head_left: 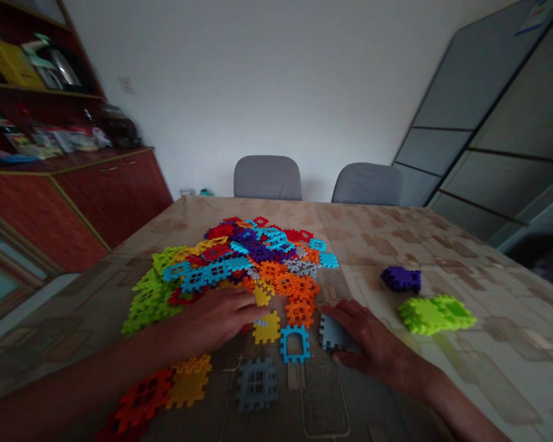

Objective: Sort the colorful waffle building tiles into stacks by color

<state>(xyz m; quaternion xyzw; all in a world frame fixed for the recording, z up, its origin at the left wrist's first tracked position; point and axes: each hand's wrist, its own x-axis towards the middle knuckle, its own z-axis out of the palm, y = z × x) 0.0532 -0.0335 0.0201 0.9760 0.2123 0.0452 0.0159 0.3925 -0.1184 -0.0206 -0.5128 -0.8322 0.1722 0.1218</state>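
Observation:
My left hand (228, 312) reaches over the near edge of a heap of interlocking plastic tiles (253, 248). Its fingers stretch to the right, beside a yellow tile (267, 328); their undersides are hidden. My right hand (366, 337) has its thumb and fingers around a grey tile (330, 333), which rests on or just above the table. Between the hands lie a blue frame-shaped tile (282, 345) and an orange window tile (299, 312). Nearer to me is a grey window tile (257, 384).
Lime green stacked tiles (435, 314) and a purple stack (402, 279) stand on the right of the table (373, 239). Orange-yellow (188, 380) and red-orange tiles (142, 399) lie beneath my left forearm. Two grey chairs (267, 178) are at the far edge.

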